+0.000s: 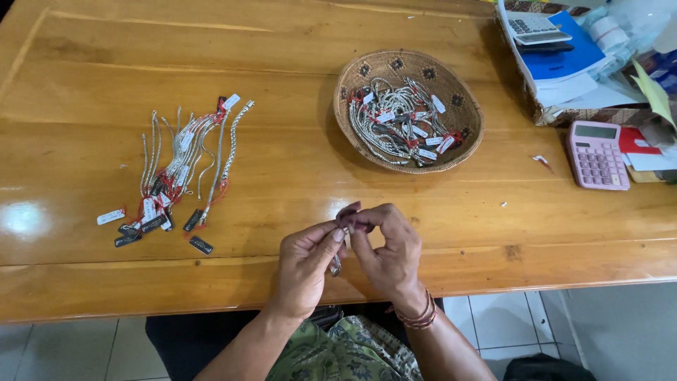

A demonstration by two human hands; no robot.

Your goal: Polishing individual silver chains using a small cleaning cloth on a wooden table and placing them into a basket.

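Silver bracelet [336, 264] was pinched between both hands, left hand [305, 264] and right hand [390, 252] closed on it above the table [282, 183] edge. Further out, tagged bracelets [176, 169] lay loose to the left; a woven basket [462, 137] held more; a pink calculator [597, 154] sat far right.

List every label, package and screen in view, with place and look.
Pink calculator: table's right side, greyish screen on top.
White calculator: top right, atop a blue booklet.
Small white tags: on silver chains in the woven basket.
White and black tags: on the chains laid at left.
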